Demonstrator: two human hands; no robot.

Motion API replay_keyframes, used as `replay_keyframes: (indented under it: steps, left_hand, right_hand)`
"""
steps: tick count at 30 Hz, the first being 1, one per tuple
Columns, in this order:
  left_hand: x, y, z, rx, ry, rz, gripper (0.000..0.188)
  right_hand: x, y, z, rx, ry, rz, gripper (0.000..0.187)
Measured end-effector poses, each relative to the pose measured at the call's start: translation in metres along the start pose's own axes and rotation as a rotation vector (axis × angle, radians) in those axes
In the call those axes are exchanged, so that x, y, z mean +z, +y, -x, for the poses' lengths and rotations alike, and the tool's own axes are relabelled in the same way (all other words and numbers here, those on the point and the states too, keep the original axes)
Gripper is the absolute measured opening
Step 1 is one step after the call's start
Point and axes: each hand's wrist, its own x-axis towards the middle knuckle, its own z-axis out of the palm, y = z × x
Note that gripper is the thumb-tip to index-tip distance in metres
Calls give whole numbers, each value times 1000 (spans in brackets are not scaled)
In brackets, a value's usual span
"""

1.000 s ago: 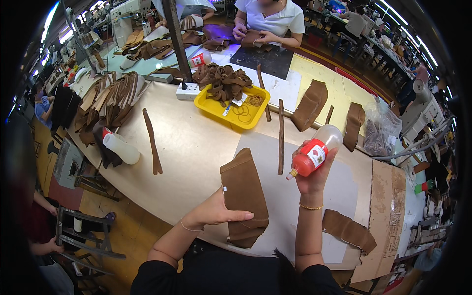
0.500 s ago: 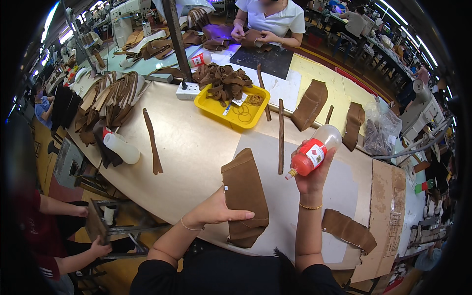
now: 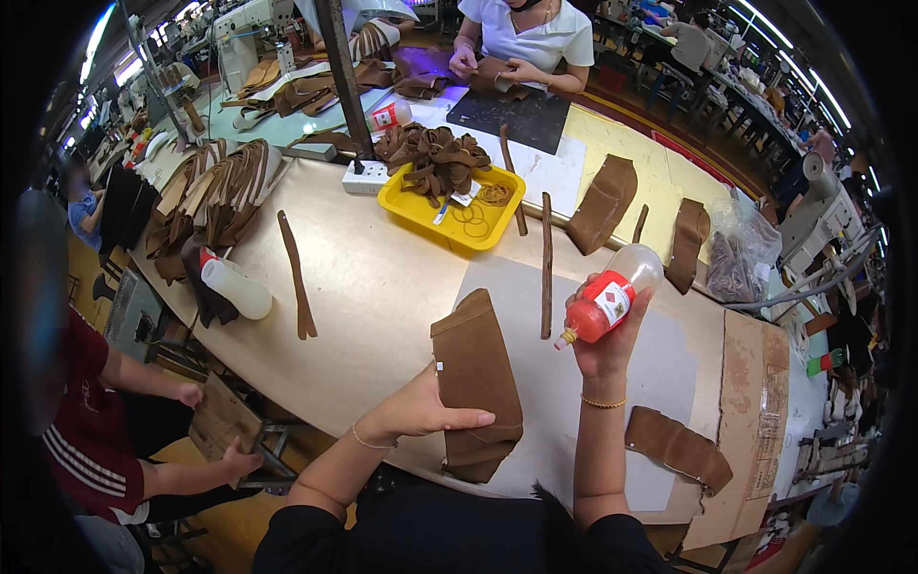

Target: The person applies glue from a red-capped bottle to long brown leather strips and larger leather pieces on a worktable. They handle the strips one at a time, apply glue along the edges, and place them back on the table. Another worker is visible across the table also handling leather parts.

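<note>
My left hand [image 3: 426, 407] grips a brown leather piece [image 3: 476, 373] near its lower left edge, thumb on top and the other fingers out of sight beneath it. The piece lies over a grey sheet [image 3: 612, 459] on the table. Raised to the right, my right hand [image 3: 612, 340] is closed round a squeeze bottle [image 3: 602, 304] with red contents and a white label. The bottle tilts, its yellow-wrapped nozzle pointing down and left, apart from the leather. Another brown leather piece [image 3: 679, 447] rests right of my right forearm.
A yellow tray [image 3: 488, 239] holds brown strips and rubber bands. A white bottle [image 3: 236, 289] leans by stacked leather pieces [image 3: 215, 196]. A metal post [image 3: 342, 77] rises behind the tray. One person [image 3: 526, 43] works across the table; another at left holds a wooden board [image 3: 225, 419].
The person at left has shifted rightward and closer to the table, bringing the wooden board along. My two hands, the leather and the bottle stay where they were.
</note>
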Motion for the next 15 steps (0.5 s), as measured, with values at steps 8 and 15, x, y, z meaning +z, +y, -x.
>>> replay_keyframes:
  steps: [8, 15]
  left_hand:
    - [-4, -3, -1, 32, -52, -60, 69]
    - [-4, -3, -1, 22, -42, -71, 69]
  right_hand:
    - [-10, 2, -3, 16, 4, 14, 70]
    - [-5, 3, -2, 14, 60, -5, 69]
